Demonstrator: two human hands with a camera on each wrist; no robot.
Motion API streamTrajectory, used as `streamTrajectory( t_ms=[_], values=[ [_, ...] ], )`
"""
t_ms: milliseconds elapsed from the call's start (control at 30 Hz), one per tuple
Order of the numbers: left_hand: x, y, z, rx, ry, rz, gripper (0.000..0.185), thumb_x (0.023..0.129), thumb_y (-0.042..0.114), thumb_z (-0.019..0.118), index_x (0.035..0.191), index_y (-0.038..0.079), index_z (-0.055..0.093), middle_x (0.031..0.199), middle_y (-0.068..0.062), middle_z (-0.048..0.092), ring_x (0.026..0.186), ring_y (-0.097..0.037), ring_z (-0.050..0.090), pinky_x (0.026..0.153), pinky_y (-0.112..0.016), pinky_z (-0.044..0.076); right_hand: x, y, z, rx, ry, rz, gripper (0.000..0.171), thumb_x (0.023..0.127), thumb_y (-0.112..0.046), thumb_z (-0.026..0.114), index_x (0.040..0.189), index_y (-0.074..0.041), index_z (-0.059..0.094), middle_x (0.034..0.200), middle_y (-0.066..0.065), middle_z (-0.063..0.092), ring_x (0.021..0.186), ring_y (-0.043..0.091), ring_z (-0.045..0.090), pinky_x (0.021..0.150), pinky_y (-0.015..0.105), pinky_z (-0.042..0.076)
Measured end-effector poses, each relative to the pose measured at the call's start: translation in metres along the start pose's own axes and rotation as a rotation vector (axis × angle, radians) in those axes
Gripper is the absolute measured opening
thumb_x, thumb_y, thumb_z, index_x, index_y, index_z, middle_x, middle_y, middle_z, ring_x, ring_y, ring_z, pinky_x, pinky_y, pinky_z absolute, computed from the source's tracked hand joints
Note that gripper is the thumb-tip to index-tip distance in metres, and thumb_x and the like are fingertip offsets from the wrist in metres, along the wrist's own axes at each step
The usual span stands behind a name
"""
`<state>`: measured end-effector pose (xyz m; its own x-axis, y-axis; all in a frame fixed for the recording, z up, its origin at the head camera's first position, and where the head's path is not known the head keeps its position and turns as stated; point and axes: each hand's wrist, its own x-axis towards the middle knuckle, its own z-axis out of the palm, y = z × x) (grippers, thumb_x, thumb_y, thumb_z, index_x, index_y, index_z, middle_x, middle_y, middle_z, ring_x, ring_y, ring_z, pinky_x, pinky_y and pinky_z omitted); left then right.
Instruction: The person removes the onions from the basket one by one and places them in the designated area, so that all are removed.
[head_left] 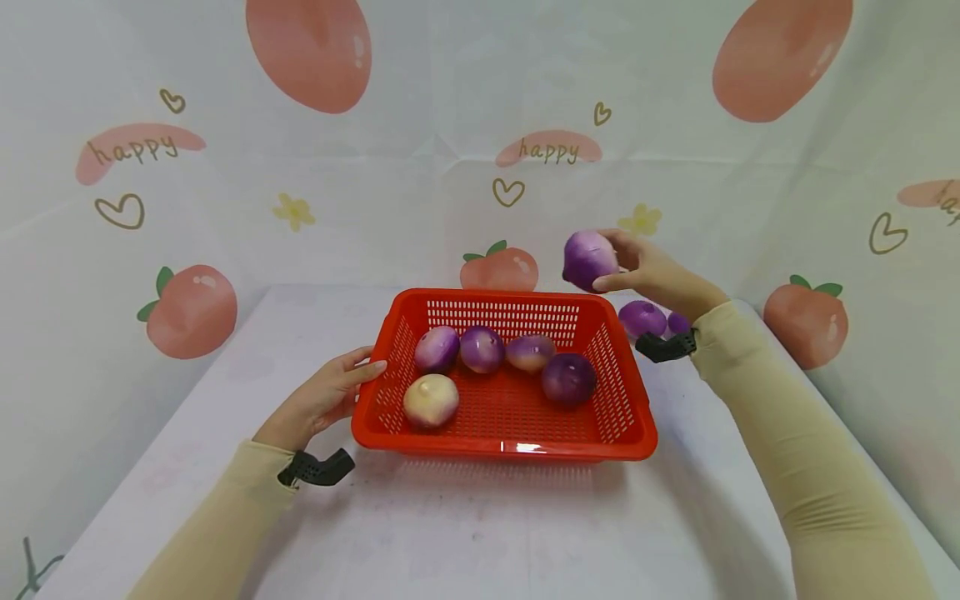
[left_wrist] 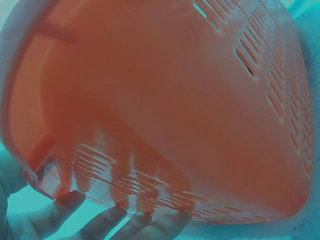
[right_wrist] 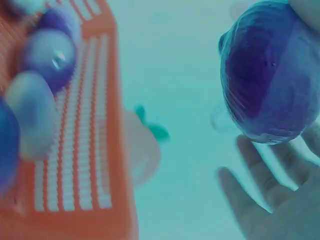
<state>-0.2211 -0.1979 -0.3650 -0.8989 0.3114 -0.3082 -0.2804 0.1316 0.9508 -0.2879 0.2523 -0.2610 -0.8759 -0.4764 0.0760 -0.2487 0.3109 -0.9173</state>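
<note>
A red slotted plastic basket (head_left: 628,417) sits mid-table and holds several onions: a pale one (head_left: 431,400) at the front left, a dark purple one (head_left: 568,378), and others along the back wall. My right hand (head_left: 609,262) grips a purple onion (head_left: 588,257) in the air above the basket's back right corner. In the right wrist view that onion (right_wrist: 270,75) fills the upper right, with my fingers (right_wrist: 265,195) below it. My left hand (head_left: 371,367) rests with fairly straight fingers against the basket's left wall. In the left wrist view, those fingers (left_wrist: 115,220) lie under the basket wall (left_wrist: 165,100).
Two more purple onions (head_left: 642,318) (head_left: 678,322) lie on the white table just right of the basket, behind my right wrist. A peach-printed backdrop (head_left: 191,310) walls in the table at the back and both sides. Bare tabletop (head_left: 480,533) stretches in front of the basket.
</note>
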Motion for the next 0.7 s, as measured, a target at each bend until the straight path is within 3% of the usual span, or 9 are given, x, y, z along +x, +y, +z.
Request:
streamTrajectory(
  t_ms=[100, 267, 500, 700],
  values=[
    [0.0, 0.001, 0.0, 0.004, -0.005, 0.006, 0.067, 0.098, 0.034, 0.055, 0.152, 0.009, 0.024, 0.128, -0.01, 0.055, 0.1, -0.015, 0.064, 0.088, -0.042, 0.056, -0.009, 0.01, -0.02, 0.115, 0.054, -0.036, 0.058, 0.091, -0.001, 0.059, 0.143, -0.011, 0.034, 0.129, 0.001, 0.054, 0.115, 0.013, 0.053, 0.094, 0.021, 0.048],
    [0.0, 0.0, -0.001, 0.005, 0.0, 0.005, 0.068, 0.098, 0.034, 0.056, 0.152, 0.01, 0.025, 0.129, -0.011, 0.054, 0.101, -0.015, 0.064, 0.088, -0.042, 0.056, -0.023, 0.03, -0.043, 0.404, 0.081, -0.152, 0.051, 0.092, 0.011, 0.049, 0.135, -0.012, 0.034, 0.128, -0.001, 0.053, 0.112, 0.01, 0.055, 0.094, 0.018, 0.048],
    [-0.002, -0.001, 0.0, -0.003, 0.009, 0.001, 0.067, 0.098, 0.033, 0.056, 0.152, 0.009, 0.025, 0.13, -0.012, 0.053, 0.101, -0.016, 0.064, 0.088, -0.043, 0.056, -0.038, 0.047, -0.06, 0.592, 0.25, -0.033, 0.057, 0.091, 0.011, 0.051, 0.133, -0.02, 0.029, 0.135, 0.001, 0.036, 0.113, 0.009, 0.054, 0.09, 0.018, 0.052],
    [-0.003, 0.0, 0.002, 0.001, -0.001, 0.009, 0.067, 0.098, 0.033, 0.056, 0.152, 0.008, 0.025, 0.129, -0.012, 0.054, 0.1, -0.016, 0.064, 0.087, -0.042, 0.056, -0.051, 0.068, -0.079, 0.822, 0.292, -0.155, 0.043, 0.091, 0.016, 0.047, 0.127, -0.008, 0.043, 0.121, 0.006, 0.058, 0.104, 0.019, 0.064, 0.087, 0.031, 0.057]
  ],
)
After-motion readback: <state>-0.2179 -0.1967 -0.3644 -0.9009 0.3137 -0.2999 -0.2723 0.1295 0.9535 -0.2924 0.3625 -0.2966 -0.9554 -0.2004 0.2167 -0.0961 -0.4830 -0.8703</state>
